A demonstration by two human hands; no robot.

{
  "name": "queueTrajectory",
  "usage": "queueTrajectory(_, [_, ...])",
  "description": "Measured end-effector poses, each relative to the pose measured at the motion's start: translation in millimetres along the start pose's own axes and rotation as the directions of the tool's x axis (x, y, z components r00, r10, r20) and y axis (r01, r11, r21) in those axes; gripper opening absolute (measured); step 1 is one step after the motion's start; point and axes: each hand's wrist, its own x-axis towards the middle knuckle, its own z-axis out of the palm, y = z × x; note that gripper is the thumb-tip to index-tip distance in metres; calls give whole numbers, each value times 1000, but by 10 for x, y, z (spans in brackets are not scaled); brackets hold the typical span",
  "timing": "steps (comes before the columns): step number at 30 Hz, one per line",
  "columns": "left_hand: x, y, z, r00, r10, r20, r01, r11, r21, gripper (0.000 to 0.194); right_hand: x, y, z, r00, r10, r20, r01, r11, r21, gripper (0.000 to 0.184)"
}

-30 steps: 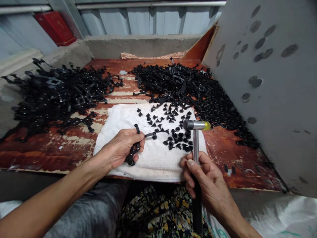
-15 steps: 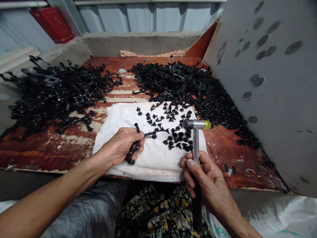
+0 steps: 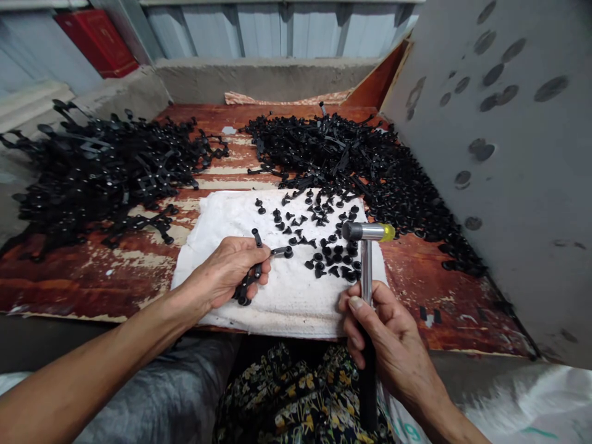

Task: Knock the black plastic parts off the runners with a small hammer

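Observation:
My left hand (image 3: 238, 268) is closed around a jointed black plastic linkage (image 3: 280, 251), whose arms stick out between the fingers; part of it is hidden in the palm. It is over the left half of a white cloth (image 3: 287, 308). In my right hand (image 3: 383, 327), at the cloth's right front corner, a small hammer (image 3: 366, 265) stands upright, gripped by its black handle. Its metal head has one dark face and one yellow face. Between the hands, many small black plastic pegs with round heads (image 3: 337, 250) lie scattered on the cloth.
A tangled heap of black linkages (image 3: 111, 160) covers the left of the worn red-brown table (image 3: 152, 265). Another heap of black parts (image 3: 333, 148) spreads along the back and right. A grey panel (image 3: 522, 185) walls off the right side, and a concrete ledge (image 3: 268, 80) runs behind.

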Motion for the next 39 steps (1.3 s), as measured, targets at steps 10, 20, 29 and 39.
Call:
queueTrajectory(10, [3,43,34,996,60,-67,-52,991,124,24,5,4,-8,1000,0,7,1,1000,-31,35])
queueTrajectory(20, [64,106,-43,999,-32,6,30,983,179,29,-50,-155,-80,930,-317,185,360,687,-631,38])
queueTrajectory(29, [99,106,-65,999,-48,0,47,984,170,26,132,-306,-43,716,-441,540,665,196,-721,71])
queueTrajectory(39, [155,-33,-147,999,-6,31,2,994,111,23,109,-366,-40,671,-481,564,681,101,-725,79])
